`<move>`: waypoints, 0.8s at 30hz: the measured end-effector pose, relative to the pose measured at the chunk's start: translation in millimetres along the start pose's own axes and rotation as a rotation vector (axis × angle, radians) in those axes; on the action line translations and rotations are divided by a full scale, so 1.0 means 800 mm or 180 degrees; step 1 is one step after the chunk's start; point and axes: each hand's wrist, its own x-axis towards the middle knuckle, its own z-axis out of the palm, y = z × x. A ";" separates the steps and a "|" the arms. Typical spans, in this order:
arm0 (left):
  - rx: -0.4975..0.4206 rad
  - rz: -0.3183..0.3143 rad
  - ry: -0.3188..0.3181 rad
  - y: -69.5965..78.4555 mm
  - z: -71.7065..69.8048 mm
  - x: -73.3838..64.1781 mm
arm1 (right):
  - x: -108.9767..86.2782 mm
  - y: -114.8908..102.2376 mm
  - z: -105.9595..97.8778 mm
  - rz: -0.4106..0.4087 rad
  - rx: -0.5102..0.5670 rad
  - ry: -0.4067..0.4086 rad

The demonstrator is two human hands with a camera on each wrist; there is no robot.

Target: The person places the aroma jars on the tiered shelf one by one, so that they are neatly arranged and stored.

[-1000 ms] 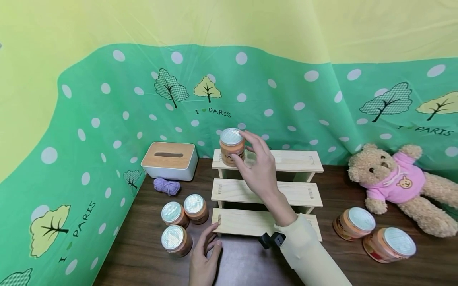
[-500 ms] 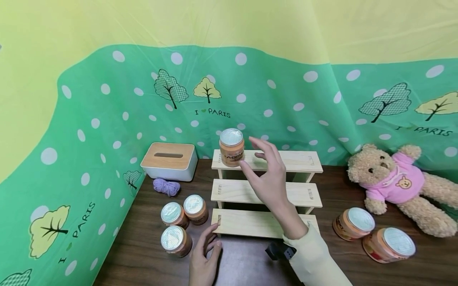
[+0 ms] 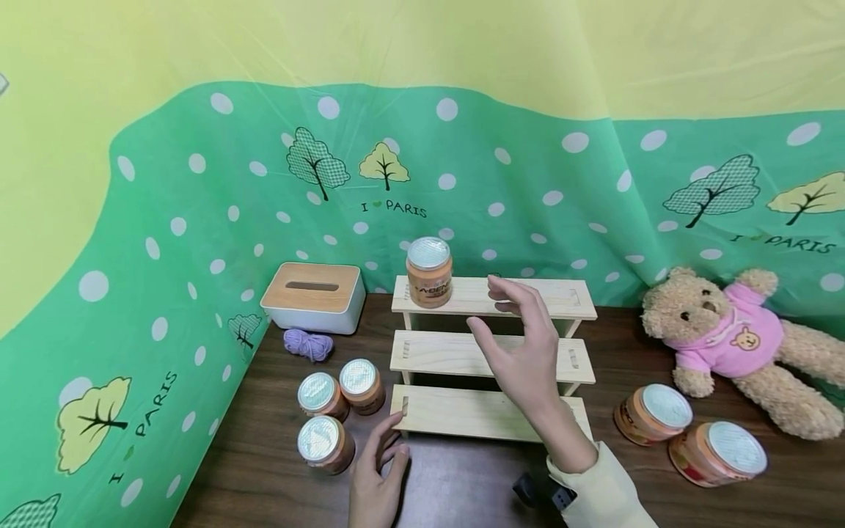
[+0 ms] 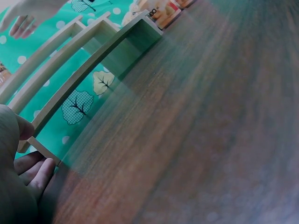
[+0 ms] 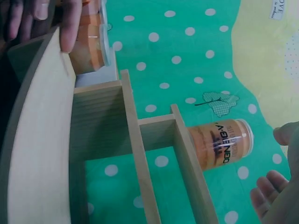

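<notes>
An orange-brown jar with a silvery lid (image 3: 430,273) stands upright at the left end of the top step of a three-tier wooden rack (image 3: 491,353). My right hand (image 3: 521,352) is to the right of that jar, apart from it, fingers loosely bent and holding nothing. In the right wrist view the jar's printed label (image 5: 224,144) faces the camera, with the right hand's fingers (image 5: 268,189) off to its side. My left hand (image 3: 378,473) touches the left end of the lowest step. Its fingertips (image 4: 44,170) lie by the rack's end leg in the left wrist view.
Several similar jars (image 3: 326,444) stand left of the rack. Two more jars (image 3: 653,414) are on the right, near a teddy bear (image 3: 739,337) in pink. A tissue box (image 3: 312,293) and purple yarn (image 3: 307,345) sit at the back left. A patterned cloth (image 3: 502,220) hangs behind.
My right hand has let go of the jar on the top step and drawn back to the right and towards me. The jar stays in place; my left hand has not moved.
</notes>
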 end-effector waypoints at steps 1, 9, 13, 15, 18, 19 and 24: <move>-0.0006 0.0006 -0.0002 0.000 0.000 0.000 | -0.002 0.000 -0.003 -0.0034 0.0008 0.0019; 0.0027 -0.0040 0.0015 -0.001 -0.001 0.000 | -0.019 0.000 -0.021 -0.0315 0.0152 0.0289; 0.0024 -0.0019 0.0006 0.000 -0.002 0.001 | -0.026 0.002 -0.031 -0.0494 0.0332 0.0370; 0.0023 -0.0024 0.0011 0.000 -0.003 0.001 | -0.029 0.001 -0.036 -0.0561 0.0365 0.0392; 0.0023 -0.0042 0.0004 0.000 -0.002 0.000 | -0.033 -0.003 -0.044 -0.0668 0.0392 0.0425; 0.0030 -0.0050 0.0002 0.000 -0.002 0.000 | -0.034 -0.005 -0.047 -0.0695 0.0404 0.0439; 0.0041 -0.0032 -0.0009 -0.001 -0.002 0.000 | -0.038 -0.015 -0.065 -0.0759 0.0534 0.0506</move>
